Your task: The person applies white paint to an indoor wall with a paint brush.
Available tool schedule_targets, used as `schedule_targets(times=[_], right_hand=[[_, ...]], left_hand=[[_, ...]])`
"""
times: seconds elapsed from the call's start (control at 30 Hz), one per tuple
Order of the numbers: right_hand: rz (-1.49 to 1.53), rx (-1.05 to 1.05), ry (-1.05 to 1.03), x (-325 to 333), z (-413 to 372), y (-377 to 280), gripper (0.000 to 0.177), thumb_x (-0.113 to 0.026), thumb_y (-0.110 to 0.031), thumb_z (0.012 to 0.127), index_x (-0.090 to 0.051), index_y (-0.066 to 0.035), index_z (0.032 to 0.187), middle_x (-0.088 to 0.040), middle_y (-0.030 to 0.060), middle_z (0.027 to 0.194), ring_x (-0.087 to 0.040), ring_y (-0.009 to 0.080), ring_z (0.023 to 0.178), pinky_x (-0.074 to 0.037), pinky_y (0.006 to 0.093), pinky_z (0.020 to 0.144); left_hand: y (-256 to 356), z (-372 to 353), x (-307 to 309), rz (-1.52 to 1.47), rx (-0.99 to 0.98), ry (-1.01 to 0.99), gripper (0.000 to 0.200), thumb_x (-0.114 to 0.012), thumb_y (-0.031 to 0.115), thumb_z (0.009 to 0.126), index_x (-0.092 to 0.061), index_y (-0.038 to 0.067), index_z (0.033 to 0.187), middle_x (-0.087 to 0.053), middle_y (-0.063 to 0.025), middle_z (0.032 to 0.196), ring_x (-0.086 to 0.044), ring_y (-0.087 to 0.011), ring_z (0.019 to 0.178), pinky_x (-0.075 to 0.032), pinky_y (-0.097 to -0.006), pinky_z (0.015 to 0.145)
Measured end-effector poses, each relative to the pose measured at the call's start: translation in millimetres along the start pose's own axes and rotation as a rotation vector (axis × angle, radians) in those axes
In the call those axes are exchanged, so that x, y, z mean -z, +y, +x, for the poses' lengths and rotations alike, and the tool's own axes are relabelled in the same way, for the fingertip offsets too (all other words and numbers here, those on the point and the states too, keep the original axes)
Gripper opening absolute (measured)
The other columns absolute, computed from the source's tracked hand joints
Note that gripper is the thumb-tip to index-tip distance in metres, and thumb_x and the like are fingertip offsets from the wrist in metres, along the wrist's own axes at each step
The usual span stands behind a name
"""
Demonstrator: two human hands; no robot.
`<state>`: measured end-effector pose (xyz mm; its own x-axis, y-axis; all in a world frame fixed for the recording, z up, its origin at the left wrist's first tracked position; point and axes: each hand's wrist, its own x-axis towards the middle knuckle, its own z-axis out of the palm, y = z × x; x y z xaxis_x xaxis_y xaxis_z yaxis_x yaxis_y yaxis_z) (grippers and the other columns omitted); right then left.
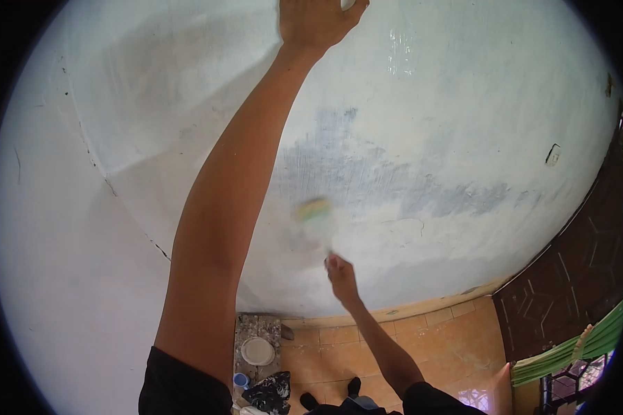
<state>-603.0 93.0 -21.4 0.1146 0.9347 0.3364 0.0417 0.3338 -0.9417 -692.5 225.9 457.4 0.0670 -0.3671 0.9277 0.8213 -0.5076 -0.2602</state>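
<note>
My right hand (340,275) grips the handle of a wide paintbrush (316,214), whose yellowish-green head is blurred against the wall. Patchy grey-blue and white paint covers this wall (464,111), with streaks above and right of the brush. High at the top edge, my left hand (315,21) rests against the wall. Its thumb stands apart, and its other fingers are mostly cut off by the frame. Nothing shows in that hand.
Below stands a paint-spattered bench (248,325) with a round whitish container or lid (258,351), a blue cup (241,380) and crumpled black plastic (270,394). At right are a dark patterned door (561,283) and a green curtain (554,363). My feet are on orange tiles (401,335).
</note>
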Motion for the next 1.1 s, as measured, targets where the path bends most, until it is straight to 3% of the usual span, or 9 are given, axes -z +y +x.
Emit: schedule_targets(times=[0.13,0.2,0.3,0.43,0.57,0.7,0.8,0.97,1.1], right_hand=[[0.049,0.158,0.11,27.7,77.3,-131.0,0.046,-0.04,-0.045,0.102,-0.039,-0.014,0.068,-0.031,-0.0072,0.055,-0.027,0.0022,0.047,-0.022,0.0212,0.043],[0.026,0.205,0.105,41.9,108.9,-159.0,0.048,-0.038,-0.046,0.102,-0.036,-0.013,0.067,-0.03,-0.0062,0.056,-0.026,0.0035,0.048,-0.022,0.0234,0.043],[-0.134,0.275,0.127,53.8,110.4,-115.1,0.049,-0.037,-0.045,0.103,-0.035,-0.012,0.067,-0.03,-0.006,0.055,-0.026,0.0042,0.049,-0.023,0.0245,0.045],[-0.173,0.088,0.126,56.5,32.8,-12.8,0.047,-0.037,-0.04,0.103,-0.036,-0.011,0.067,-0.03,-0.0059,0.054,-0.028,0.0039,0.049,-0.024,0.0244,0.045],[-0.051,0.129,0.151,49.0,25.4,-64.9,0.047,-0.037,-0.038,0.104,-0.037,-0.01,0.066,-0.031,-0.0061,0.055,-0.028,0.004,0.049,-0.023,0.0246,0.045],[-0.146,0.328,0.073,46.5,96.1,-164.6,0.049,-0.039,-0.04,0.103,-0.035,-0.009,0.065,-0.03,-0.0054,0.056,-0.026,0.0049,0.052,-0.023,0.027,0.046],[-0.234,0.332,0.1,51.6,112.0,-150.5,0.049,-0.039,-0.041,0.103,-0.035,-0.01,0.065,-0.029,-0.0046,0.056,-0.026,0.006,0.052,-0.024,0.0275,0.048],[-0.303,0.058,0.037,63.1,19.3,-6.1,0.048,-0.038,-0.041,0.103,-0.038,-0.009,0.068,-0.031,-0.0041,0.056,-0.03,0.0077,0.052,-0.028,0.028,0.049],[-0.057,-0.017,0.072,71.3,6.1,-26.1,0.046,-0.038,-0.043,0.102,-0.039,-0.012,0.068,-0.031,-0.0068,0.056,-0.029,0.004,0.048,-0.023,0.0229,0.044]], left_hand=[[4.6,-2.3,0.9,-0.014,0.013,-0.004,0.048,-0.063,0.032,0.086,-0.053,0.003,0.123,-0.047,-0.0171,0.133,-0.038,-0.0335,0.13,-0.027,-0.0513,0.11],[3.4,-3.2,-0.8,-0.021,-0.004,0.015,0.048,-0.064,0.031,0.086,-0.053,0.003,0.123,-0.048,-0.0172,0.133,-0.039,-0.0338,0.129,-0.027,-0.0519,0.11],[4.1,-3.4,-2.6,-0.023,-0.022,0.029,0.046,-0.064,0.029,0.085,-0.053,0.004,0.122,-0.049,-0.0178,0.132,-0.042,-0.0347,0.127,-0.029,-0.0525,0.109],[4.3,0.5,0.5,-0.017,-0.015,0.022,0.045,-0.064,0.027,0.085,-0.053,0.004,0.122,-0.049,-0.018,0.132,-0.041,-0.035,0.128,-0.03,-0.0525,0.108],[2.7,-0.1,-1.5,-0.01,0.0,0.01,0.044,-0.064,0.026,0.085,-0.053,0.006,0.122,-0.049,-0.0177,0.133,-0.042,-0.0349,0.128,-0.03,-0.0523,0.108],[2.8,-4.1,-4.3,0.004,-0.025,0.028,0.044,-0.066,0.025,0.084,-0.054,0.007,0.122,-0.051,-0.0171,0.131,-0.043,-0.0345,0.127,-0.031,-0.052,0.107],[2.3,-5.0,-6.6,0.002,-0.036,0.053,0.044,-0.067,0.023,0.083,-0.054,0.007,0.122,-0.051,-0.0167,0.131,-0.044,-0.0338,0.127,-0.032,-0.0516,0.107],[1.8,-4.2,-6.3,0.001,-0.038,0.077,0.042,-0.067,0.023,0.083,-0.055,0.008,0.121,-0.051,-0.0157,0.131,-0.044,-0.0332,0.127,-0.032,-0.0504,0.107],[2.4,-3.4,-6.9,0.015,-0.033,0.078,0.041,-0.066,0.023,0.084,-0.056,0.008,0.121,-0.052,-0.0151,0.131,-0.044,-0.0325,0.127,-0.032,-0.0499,0.107]])
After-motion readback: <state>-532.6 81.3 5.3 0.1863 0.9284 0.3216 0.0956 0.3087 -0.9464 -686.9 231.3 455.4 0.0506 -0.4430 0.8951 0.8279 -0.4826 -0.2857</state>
